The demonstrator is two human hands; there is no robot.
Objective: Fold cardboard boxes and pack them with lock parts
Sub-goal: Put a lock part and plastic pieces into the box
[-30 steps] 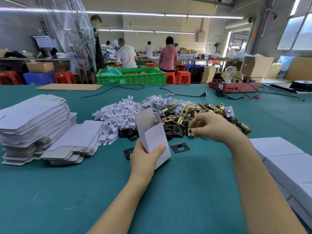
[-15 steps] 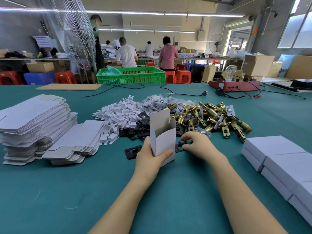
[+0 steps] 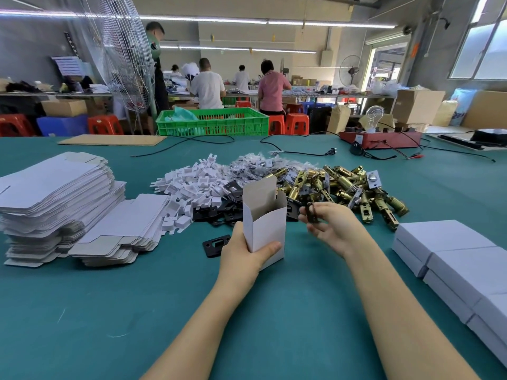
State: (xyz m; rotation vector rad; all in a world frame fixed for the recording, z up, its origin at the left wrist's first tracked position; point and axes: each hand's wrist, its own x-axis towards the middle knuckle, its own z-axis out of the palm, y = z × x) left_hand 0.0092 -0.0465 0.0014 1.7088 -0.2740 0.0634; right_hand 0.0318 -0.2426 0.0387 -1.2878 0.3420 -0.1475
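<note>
At frame centre the packing step is underway: the left hand grips the open white box upright while the right hand pinches a dark lock part just right of it, which next seems to need lifting over the box's mouth and dropping in.

My left hand covers the lower near corner of the open box, and I can't see down to its bottom. The dark plate pinched in my right hand is blurred. Right of that hand, the closed white boxes run off the frame's edge.
</note>
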